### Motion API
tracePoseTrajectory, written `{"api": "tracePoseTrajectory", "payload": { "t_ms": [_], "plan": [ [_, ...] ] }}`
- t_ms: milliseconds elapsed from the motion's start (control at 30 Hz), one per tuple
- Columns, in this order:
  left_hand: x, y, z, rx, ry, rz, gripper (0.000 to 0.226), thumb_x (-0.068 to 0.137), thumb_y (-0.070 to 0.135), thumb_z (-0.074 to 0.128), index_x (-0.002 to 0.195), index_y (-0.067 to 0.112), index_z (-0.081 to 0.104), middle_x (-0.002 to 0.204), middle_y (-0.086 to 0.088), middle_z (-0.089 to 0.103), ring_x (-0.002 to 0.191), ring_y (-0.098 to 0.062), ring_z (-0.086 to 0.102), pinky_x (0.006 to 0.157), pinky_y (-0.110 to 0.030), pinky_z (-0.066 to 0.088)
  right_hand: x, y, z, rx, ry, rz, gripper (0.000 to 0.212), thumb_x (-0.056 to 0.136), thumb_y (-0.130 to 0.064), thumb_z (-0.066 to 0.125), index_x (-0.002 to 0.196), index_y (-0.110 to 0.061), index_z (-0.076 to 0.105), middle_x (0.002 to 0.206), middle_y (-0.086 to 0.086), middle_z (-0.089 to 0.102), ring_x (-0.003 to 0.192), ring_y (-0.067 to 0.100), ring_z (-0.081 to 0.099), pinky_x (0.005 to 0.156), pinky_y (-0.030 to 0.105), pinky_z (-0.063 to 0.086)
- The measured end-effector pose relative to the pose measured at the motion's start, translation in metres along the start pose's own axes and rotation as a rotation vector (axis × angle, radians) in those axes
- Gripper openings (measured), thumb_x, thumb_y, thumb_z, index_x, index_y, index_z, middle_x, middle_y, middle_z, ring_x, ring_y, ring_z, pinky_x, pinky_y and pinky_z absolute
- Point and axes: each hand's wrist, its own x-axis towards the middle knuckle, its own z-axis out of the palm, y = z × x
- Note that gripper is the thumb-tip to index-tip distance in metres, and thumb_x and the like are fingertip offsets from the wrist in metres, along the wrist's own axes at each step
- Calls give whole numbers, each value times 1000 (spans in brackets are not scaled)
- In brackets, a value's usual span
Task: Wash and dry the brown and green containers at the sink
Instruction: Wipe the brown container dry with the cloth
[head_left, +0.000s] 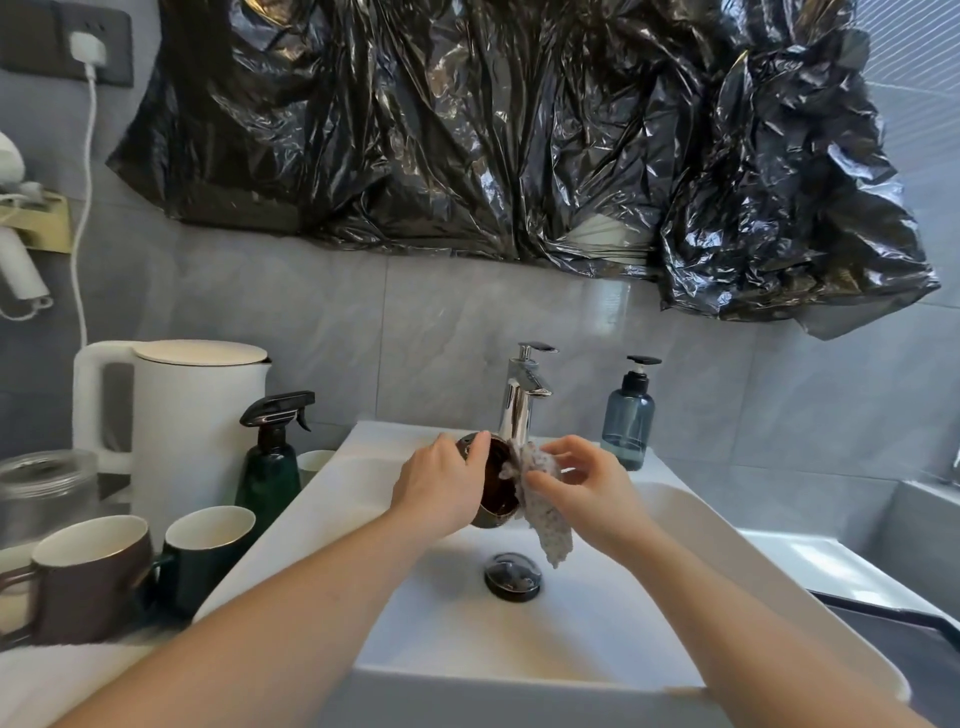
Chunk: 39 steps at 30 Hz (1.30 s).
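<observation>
1. The brown container (493, 488) hangs tipped on its side over the back of the sink (597, 613), just under the faucet (519, 410), its mouth turned toward the right hand.
2. The left hand (441, 488) is clamped around its outside, fingers over the top rim; the long axis runs roughly left to right.
3. The right hand (587, 488) pinches a speckled cloth (545, 499), bunched at the mouth and touching the rim, tail dangling toward the drain (513, 576).
4. So the opening faces the cloth hand — looks like a wipe of the inside is on.
5. Open basin below gives room; the faucet spout sits close above, so there is little room to lift.
6. On the table by the sink's left edge wait a brown mug (93, 577) and a green mug (208, 551), a spray bottle (270, 457) behind.
</observation>
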Motion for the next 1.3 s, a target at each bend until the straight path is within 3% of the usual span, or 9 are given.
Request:
{"api": "tracePoseTrajectory", "payload": {
  "t_ms": [100,267,333,433,667,833,1000,1167,1300],
  "plan": [
    [2,-2,4,-169,-163,-114,66,101,65,32,117,8,60,103,-13,72,61,-33,76,70,-39,64,0,0,4,-63,-11,-28,16,87,-33,80,100,-29,72,97,-8,75,89,9,73,70,24,62],
    [-1,2,14,-441,-340,-146,65,94,66,46,117,7,61,109,-15,73,63,-34,78,69,-40,67,1,3,8,-171,12,-31,15,87,-32,79,100,-27,74,92,-13,77,84,1,72,67,11,53],
    [-2,3,19,-480,-378,-131,72,85,70,46,116,7,63,107,-15,74,62,-33,78,75,-42,67,2,4,11,-191,-15,-45,11,91,-30,76,102,-28,75,89,-12,77,75,3,72,63,19,54],
    [-1,3,21,-483,-355,-103,66,94,66,43,118,7,61,108,-15,74,63,-31,78,79,-39,65,1,3,16,-205,-87,-97,17,97,-29,68,112,-32,75,93,-14,77,76,-1,69,66,20,51],
    [-2,2,12,-461,-199,-48,59,107,56,35,121,6,63,115,-15,69,72,-29,73,44,-25,53,-5,-10,22,-270,-246,-207,25,102,-19,59,114,-35,74,86,-22,67,76,-1,61,65,11,44],
    [-2,2,3,-391,-75,-19,64,97,69,34,117,15,63,112,-7,68,101,-34,69,83,-51,64,-6,-11,21,-357,-211,-186,19,97,-26,61,100,-33,78,81,-15,72,74,4,61,66,17,44],
    [-3,4,3,-373,-61,24,55,101,67,37,115,19,60,112,-8,67,100,-32,68,86,-54,62,-3,-6,17,-517,-113,-164,20,95,-23,56,95,-28,76,67,-9,63,62,10,55,54,22,38],
    [-6,6,11,-384,-151,33,49,105,57,42,111,12,60,107,-12,67,76,-30,73,58,-37,63,-5,-9,19,-500,-110,-188,30,102,-24,51,121,-33,72,99,-6,74,82,15,65,69,29,54],
    [-6,7,11,-465,-161,16,48,107,52,42,114,10,63,111,-14,67,72,-29,70,42,-24,50,-10,-15,23,-375,-197,-272,35,104,-19,50,124,-40,69,101,-13,71,91,10,63,79,26,52]
  ]
}}
